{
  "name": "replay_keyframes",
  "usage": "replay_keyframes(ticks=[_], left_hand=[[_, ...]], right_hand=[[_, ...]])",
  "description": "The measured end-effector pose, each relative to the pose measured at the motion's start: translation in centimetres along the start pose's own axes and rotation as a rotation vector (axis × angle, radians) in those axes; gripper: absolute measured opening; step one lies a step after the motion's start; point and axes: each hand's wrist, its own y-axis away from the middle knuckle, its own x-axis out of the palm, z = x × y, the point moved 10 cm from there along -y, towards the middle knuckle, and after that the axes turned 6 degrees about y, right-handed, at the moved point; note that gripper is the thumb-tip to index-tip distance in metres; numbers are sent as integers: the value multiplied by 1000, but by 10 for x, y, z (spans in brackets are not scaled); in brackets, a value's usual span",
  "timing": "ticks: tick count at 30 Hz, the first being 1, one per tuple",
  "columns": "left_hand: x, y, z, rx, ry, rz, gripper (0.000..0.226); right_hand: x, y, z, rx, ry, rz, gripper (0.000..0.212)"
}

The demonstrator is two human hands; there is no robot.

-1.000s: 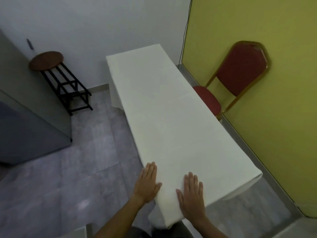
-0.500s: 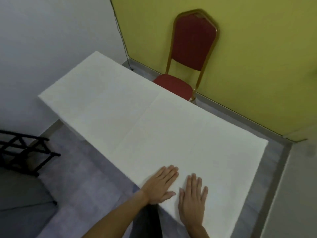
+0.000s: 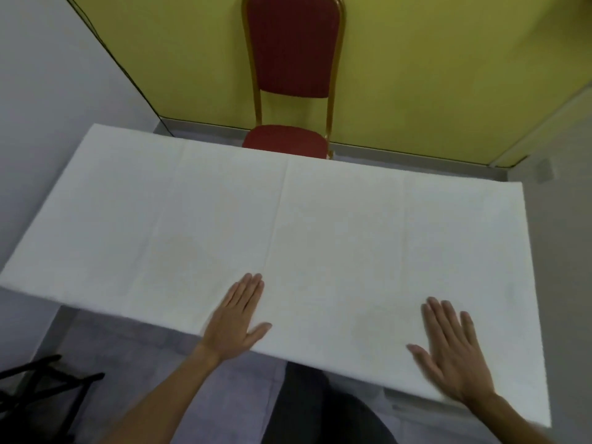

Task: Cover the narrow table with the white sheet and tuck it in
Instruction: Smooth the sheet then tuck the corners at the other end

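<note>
- The white sheet (image 3: 288, 225) is spread flat over the whole narrow table, which runs left to right across the view; it covers the top edge to edge, so the table itself doesn't show.
- A few faint fold creases cross the sheet, the clearest one roughly down the middle.
- Left hand (image 3: 237, 318) lies palm down on the sheet at the near edge, fingers straight and close together, thumb out to the side.
- Right hand (image 3: 451, 350) is flat on the sheet too, nearer the right end, fingers straight and a bit spread (slightly blurry, though).
- The two hands are well apart, neither one gripping any cloth.
- Behind the table's far side stands a red padded chair (image 3: 293, 75) with a gold frame, against a yellow wall (image 3: 432, 65).
- A black metal rack (image 3: 35, 392) shows at the lower left on the grey tiled floor (image 3: 134, 354).
</note>
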Motion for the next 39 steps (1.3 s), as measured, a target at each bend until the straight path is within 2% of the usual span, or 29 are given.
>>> replay_keyframes(ticks=[6, 10, 18, 21, 26, 28, 32, 36, 39], left_hand=[[-2, 1, -3, 18, -23, -49, 81], [3, 1, -3, 22, -35, -36, 78], [5, 4, -6, -10, 49, 32, 66], [-2, 9, 16, 17, 23, 8, 63], [-18, 26, 85, 148, -28, 40, 64], [-34, 37, 126, 148, -9, 36, 65], [-67, 72, 249, -8, 4, 1, 68], [-98, 108, 355, -50, -44, 18, 73], [-125, 123, 422, -249, -2, -53, 77]], right_hand=[[-2, -1, 6, 1, 0, 6, 83], [3, -7, 22, 149, -2, -28, 84], [-1, -59, 227, 181, -165, -65, 69], [-4, -77, 279, 205, -168, -84, 68], [-2, -80, 285, 281, -131, -74, 71], [-2, -80, 285, 292, -122, -62, 73], [-3, -82, 288, 318, -123, -45, 75], [-9, -87, 293, 349, -100, -28, 77], [-13, -91, 299, 359, -115, -7, 80]])
